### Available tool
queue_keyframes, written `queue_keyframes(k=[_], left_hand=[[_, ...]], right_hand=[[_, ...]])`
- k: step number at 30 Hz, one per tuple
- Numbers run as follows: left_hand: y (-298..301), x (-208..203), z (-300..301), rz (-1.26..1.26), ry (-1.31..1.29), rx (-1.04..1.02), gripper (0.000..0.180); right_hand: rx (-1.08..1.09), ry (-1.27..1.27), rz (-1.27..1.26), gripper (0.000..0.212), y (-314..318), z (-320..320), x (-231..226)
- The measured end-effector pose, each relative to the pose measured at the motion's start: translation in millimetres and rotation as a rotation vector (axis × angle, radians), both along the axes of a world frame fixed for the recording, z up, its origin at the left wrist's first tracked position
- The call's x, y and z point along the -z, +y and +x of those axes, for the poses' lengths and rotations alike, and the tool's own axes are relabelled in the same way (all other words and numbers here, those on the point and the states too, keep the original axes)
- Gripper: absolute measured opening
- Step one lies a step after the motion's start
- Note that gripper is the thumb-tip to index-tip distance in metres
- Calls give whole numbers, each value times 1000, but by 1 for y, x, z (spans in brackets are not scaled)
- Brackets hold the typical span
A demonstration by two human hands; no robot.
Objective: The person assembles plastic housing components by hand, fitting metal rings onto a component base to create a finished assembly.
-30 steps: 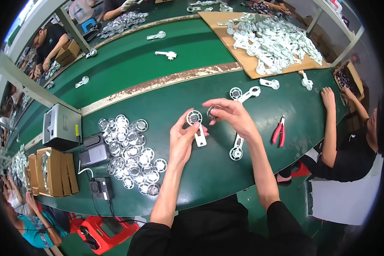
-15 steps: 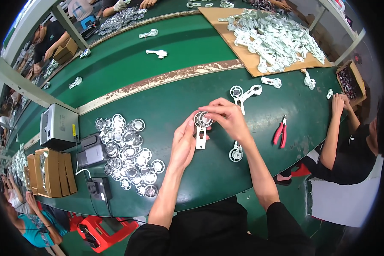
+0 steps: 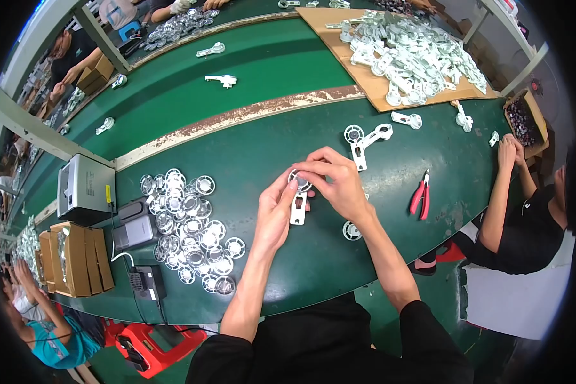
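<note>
Over the green worktable, my left hand (image 3: pixel 274 211) is closed round a white plastic handle piece with a round head (image 3: pixel 298 210), its handle hanging toward me. At the head lies a round spoked ring (image 3: pixel 299 182), pinched by the thumb and fingers of my right hand (image 3: pixel 334 182). My fingers partly hide where ring and head meet. Behind my right hand, two similar white pieces (image 3: pixel 359 157) lie touching, one with a spoked ring (image 3: pixel 353 134) at its head. Another piece (image 3: pixel 352 230) is partly covered by my right forearm.
Loose spoked rings (image 3: pixel 195 224) are heaped to my left, beside a grey box-shaped device (image 3: pixel 86 191) and a cardboard box (image 3: pixel 78 259). Red-handled cutters (image 3: pixel 420 200) lie right. White pieces cover a cardboard sheet (image 3: pixel 326 38). A green conveyor belt (image 3: pixel 166 93) runs behind; a co-worker's hands (image 3: pixel 509 153) are at right.
The ring now sits more squarely over the head, where before the two looked offset. My right hand has shifted slightly left. White pieces on the belt have slid left.
</note>
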State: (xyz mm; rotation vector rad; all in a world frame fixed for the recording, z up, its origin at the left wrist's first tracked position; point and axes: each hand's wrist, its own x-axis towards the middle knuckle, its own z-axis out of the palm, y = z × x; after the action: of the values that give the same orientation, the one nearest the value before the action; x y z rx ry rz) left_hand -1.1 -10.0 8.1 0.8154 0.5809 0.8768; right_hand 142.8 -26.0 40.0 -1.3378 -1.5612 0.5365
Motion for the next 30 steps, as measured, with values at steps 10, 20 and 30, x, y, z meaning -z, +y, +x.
queue_keyframes(k=[10,20,30], left_hand=[[-2,-2,-3,10,-18,-3,31],[-2,-6,-2,-4,-21,-183,31],[-5,-17,-2,-6,-54,-114,31]], right_hand=[[-19,86,-147,23,-4,-6,-6],[-145,704,-474,29,-3,-1,4],[-146,790,-449,24,-5,-3,0]])
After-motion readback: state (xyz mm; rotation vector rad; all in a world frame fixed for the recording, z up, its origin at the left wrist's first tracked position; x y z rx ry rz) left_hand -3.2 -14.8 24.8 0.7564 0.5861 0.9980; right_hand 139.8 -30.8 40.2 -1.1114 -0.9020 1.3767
